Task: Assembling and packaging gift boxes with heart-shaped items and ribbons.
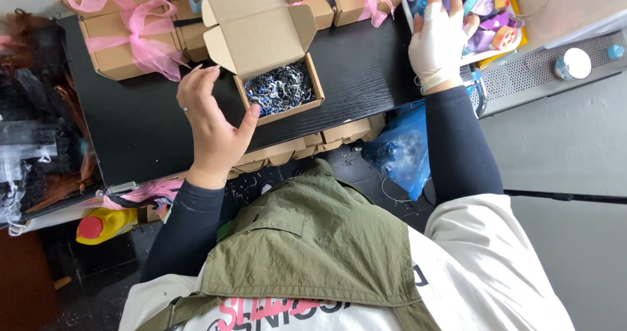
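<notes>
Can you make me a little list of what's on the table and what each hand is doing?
Table: black table
Open box: cardboard box with lid up, filled with blue-grey shredded paper
Left hand: left hand, bare, thumb touching the open box's front corner
Right hand: right hand, in a white glove, reaching into a tray of colourful trinkets
Behind: closed boxes with pink ribbons

A small cardboard box (277,76) stands open on the black table, a little left of the centre in the upper part of the frame. Its lid is folded back and points to the top edge, with the two side flaps spread out. Inside lies shredded paper filling (281,87) in blue, black and silver, which fills the bottom. The box sits slightly turned, its right end nearer to the table's front edge.
</notes>
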